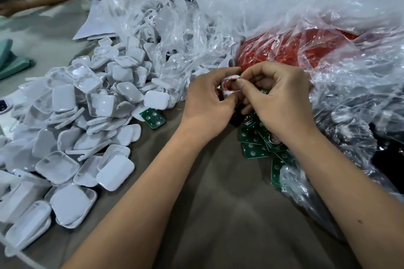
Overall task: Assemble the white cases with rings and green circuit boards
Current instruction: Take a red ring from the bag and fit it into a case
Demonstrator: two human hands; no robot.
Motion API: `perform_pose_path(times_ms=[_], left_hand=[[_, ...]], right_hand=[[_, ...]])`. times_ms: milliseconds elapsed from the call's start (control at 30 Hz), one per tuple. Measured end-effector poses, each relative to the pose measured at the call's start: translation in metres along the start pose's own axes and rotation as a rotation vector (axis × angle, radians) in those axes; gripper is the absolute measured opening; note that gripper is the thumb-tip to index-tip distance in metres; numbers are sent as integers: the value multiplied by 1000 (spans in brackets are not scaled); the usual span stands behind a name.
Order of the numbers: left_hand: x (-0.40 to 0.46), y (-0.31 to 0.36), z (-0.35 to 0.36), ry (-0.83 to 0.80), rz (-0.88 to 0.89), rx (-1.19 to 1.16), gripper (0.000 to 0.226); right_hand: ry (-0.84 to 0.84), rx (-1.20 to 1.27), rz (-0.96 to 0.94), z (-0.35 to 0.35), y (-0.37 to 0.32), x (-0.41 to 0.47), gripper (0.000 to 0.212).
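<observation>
Between the hands, left (pixel 207 98) gripping a half-hidden white case (pixel 228 89), right (pixel 277 96) pinching its ring (pixel 229 82).

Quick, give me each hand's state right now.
Left hand: holding a white case.
Right hand: pinching a red ring at the case.

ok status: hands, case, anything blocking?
Left hand grips white case. Right hand pinches red ring at the case. Green circuit boards heaped under right wrist; plastic bag crowds right side, not blocking.
</observation>
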State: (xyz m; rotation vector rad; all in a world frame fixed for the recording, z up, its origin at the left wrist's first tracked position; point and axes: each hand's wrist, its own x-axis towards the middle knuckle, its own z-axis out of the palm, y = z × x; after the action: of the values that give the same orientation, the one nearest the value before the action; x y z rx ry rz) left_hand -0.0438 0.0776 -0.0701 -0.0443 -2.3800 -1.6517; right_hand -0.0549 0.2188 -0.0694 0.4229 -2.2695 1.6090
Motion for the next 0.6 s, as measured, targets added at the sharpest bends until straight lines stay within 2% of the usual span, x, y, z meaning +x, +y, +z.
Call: perform_pose_path(times_ms=[200, 400, 600], left_hand=[[-4, 7, 0, -14, 61, 82, 46], [-1, 4, -3, -33, 45, 101, 52], [-2, 6, -3, -55, 125, 195, 59]], right_hand=[[-19, -118, 4, -5, 0, 5, 6], [-91, -139, -13, -16, -3, 6, 7], [-110, -166, -48, -17, -5, 6, 7]])
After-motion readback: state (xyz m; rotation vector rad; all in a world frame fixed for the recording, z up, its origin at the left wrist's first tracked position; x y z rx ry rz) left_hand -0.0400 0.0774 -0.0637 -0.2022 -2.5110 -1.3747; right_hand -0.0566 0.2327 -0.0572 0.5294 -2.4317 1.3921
